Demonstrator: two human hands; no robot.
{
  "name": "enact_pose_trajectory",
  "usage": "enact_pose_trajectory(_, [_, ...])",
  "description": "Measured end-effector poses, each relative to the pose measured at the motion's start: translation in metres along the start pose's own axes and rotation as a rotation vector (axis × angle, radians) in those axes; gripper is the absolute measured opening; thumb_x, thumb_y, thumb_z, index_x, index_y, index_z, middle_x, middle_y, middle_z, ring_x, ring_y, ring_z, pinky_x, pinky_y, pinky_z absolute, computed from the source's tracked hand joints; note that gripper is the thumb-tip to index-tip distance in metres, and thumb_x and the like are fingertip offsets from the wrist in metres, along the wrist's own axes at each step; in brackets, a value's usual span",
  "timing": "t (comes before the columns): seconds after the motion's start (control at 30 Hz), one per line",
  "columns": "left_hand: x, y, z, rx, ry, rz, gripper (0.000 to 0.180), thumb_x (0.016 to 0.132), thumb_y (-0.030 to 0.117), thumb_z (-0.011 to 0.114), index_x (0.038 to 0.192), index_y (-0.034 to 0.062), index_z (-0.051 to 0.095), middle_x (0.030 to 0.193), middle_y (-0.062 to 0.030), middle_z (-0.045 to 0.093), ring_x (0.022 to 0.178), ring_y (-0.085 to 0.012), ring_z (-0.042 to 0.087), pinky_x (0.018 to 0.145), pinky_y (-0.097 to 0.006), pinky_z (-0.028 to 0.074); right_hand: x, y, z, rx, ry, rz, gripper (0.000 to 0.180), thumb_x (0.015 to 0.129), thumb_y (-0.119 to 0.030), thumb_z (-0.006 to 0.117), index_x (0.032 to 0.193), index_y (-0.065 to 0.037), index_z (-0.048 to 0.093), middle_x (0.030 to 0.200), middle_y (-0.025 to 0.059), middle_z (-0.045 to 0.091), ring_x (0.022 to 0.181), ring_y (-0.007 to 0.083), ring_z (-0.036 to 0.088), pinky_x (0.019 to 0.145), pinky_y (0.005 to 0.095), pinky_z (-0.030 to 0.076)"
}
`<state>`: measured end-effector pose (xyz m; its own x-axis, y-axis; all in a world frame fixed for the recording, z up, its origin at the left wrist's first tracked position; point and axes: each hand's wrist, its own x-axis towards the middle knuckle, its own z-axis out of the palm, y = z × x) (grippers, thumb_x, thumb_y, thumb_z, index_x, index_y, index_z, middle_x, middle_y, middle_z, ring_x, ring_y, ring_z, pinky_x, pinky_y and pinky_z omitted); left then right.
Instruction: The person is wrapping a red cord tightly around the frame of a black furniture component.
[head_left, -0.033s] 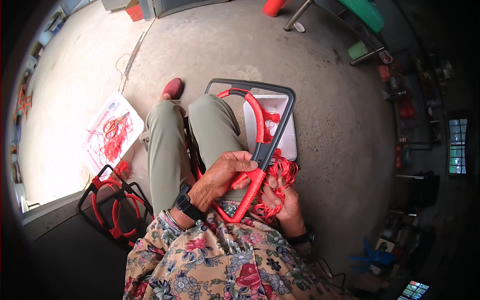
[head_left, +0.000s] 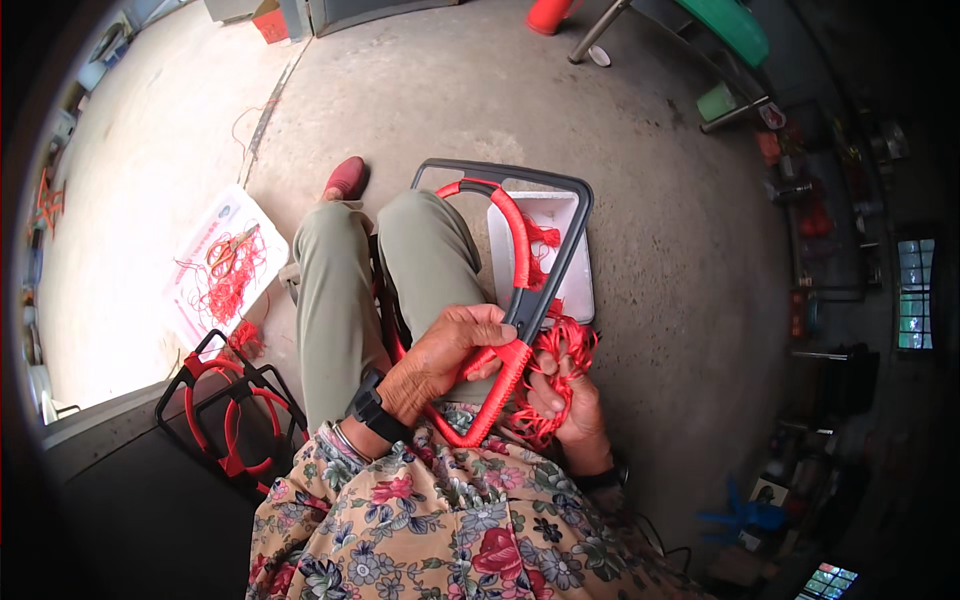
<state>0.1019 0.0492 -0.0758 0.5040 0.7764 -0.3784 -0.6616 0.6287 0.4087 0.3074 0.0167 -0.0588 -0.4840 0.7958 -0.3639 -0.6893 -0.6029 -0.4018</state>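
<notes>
While our left hand (head_left: 450, 355) grips the grey frame (head_left: 548, 262), half-wrapped in glossy red cord, our right hand (head_left: 565, 395) clutches tangled red thread (head_left: 560, 345) over a white box (head_left: 575, 285).

top: floral blouse, red, pink and grey-green blooms on tan | legs: olive-green trousers | foot: dark red shoe (head_left: 346, 178) | left wrist: black watch (head_left: 368, 408) beside thin bangle | right wrist: dark strap

Under me lies a grey concrete floor (head_left: 640, 130), rough and speckled. To my left it turns into a paler slab (head_left: 130, 180) washed in bright daylight. Ahead stand the metal legs (head_left: 600, 35) of a green chair (head_left: 735, 25). Far right, a dim cluttered wall holds 1 small window (head_left: 915, 295).
</notes>
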Motion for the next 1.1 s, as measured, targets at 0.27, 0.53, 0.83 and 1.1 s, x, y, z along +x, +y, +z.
enact_pose_trajectory(0.27, [0.001,-0.001,-0.001,0.028,-0.005,0.005,0.014,0.09,0.013,0.059,0.086,-0.0005,0.059,0.065,-0.0059,0.059,0.044,-0.0102,0.048,0.039,-0.022,0.035,0.009,-0.039,-0.069,-1.498,0.492,-0.067,0.035,0.094,-0.031,0.052,0.114,-0.003,0.057,0.083,0.0083,0.068,0.066,0.01,0.057,0.059,0.023,0.045])
enact_pose_trajectory(0.53, [0.001,0.003,-0.001,-0.014,0.009,0.043,0.022,0.094,0.016,0.05,0.087,-0.0041,0.057,0.064,-0.0098,0.056,0.044,-0.0139,0.046,0.042,-0.024,0.034,0.023,-0.004,-0.061,-1.121,0.726,-0.101,0.048,0.091,-0.027,0.057,0.131,-0.004,0.043,0.089,0.0065,0.061,0.072,0.0115,0.057,0.068,0.0294,0.049])
enact_pose_trajectory(0.83, [-0.003,0.002,-0.003,-0.048,0.029,0.074,0.024,0.094,0.015,0.049,0.088,-0.0063,0.057,0.061,-0.0106,0.055,0.044,-0.0148,0.046,0.041,-0.025,0.035,-0.012,0.029,-0.033,-0.742,0.423,-0.21,0.052,0.089,-0.003,0.048,0.137,0.001,0.029,0.127,0.0162,0.05,0.111,0.022,0.052,0.095,0.0305,0.039])
enact_pose_trajectory(1.1, [-0.001,0.003,-0.005,-0.073,-0.014,0.06,0.023,0.094,0.014,0.048,0.087,-0.0056,0.057,0.062,-0.0106,0.055,0.044,-0.0152,0.048,0.039,-0.024,0.035,-0.025,0.023,-0.047,-0.9,0.432,-0.103,0.041,0.089,-0.005,0.055,0.127,0.005,0.046,0.119,0.0121,0.057,0.106,0.0148,0.053,0.093,0.0267,0.041])
